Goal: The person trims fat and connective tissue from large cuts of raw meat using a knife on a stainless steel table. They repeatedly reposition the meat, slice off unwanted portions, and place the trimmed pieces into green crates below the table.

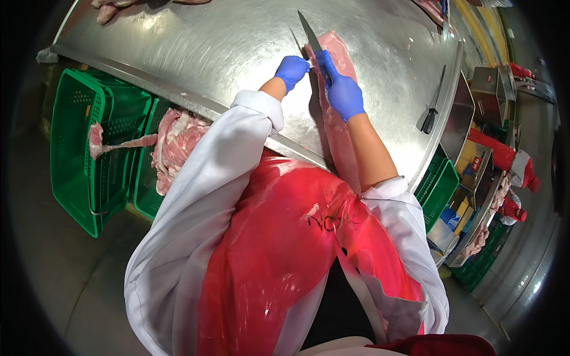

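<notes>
A long strip of pale pink meat [339, 142] lies on the steel table [196, 50], running from its front edge away from me. My right hand [344, 92], in a blue glove, is closed round the handle of a knife [308, 29]; its blade points away and slightly left, over the far part of the meat. My left hand [292, 72], also blue-gloved, is closed at the meat's left edge, pinching a small whitish bit [310, 64] that looks like a scrap of fat or membrane. The knife's handle is mostly hidden by my fingers.
A second knife [435, 104] with a black handle lies at the table's right side. Green crates [76, 148] stand at the left, one holding meat trimmings [178, 142]. More meat [113, 9] lies at the far left edge. Other people in red and white [522, 169] work at the right.
</notes>
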Motion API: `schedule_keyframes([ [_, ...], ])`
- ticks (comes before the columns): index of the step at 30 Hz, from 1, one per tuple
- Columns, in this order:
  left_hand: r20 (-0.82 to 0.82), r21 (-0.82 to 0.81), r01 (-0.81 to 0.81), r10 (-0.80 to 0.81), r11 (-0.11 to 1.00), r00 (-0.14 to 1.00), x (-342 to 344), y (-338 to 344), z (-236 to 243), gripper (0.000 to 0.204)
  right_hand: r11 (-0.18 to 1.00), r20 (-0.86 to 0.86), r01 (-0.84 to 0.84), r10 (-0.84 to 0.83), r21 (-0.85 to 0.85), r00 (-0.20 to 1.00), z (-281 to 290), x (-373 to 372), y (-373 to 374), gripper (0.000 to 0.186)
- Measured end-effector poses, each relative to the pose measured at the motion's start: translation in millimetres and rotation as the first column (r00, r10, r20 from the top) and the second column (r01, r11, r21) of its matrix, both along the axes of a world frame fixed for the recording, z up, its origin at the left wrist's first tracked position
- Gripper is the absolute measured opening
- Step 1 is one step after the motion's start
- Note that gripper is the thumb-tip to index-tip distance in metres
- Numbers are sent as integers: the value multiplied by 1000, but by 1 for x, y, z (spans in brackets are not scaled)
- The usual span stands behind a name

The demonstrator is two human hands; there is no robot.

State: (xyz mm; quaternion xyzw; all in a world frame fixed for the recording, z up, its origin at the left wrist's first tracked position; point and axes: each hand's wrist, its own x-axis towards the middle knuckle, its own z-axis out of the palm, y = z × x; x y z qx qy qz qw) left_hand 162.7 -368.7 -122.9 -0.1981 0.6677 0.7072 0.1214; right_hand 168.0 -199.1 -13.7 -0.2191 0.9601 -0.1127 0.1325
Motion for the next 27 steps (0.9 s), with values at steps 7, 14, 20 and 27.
schedule_keyframes([
  [7, -315, -302, 15, -115, 953, 942, -11, -12, -80, 21, 958, 157, -85, 43, 273, 987, 41, 38, 22, 73],
  [14, -85, -345, 113, -151, 932, 985, 0, -8, -3, 24, 967, 59, -33, 19, 254, 998, -3, 16, -24, 68],
  [20, -71, -347, 28, -56, 937, 996, 1, -32, -11, 24, 919, 177, -29, -45, 393, 983, 44, 88, 13, 74],
  [27, -236, -185, -66, 21, 981, 972, -4, -51, -11, 27, 940, 71, 9, -35, 341, 997, 19, 75, -6, 76],
])
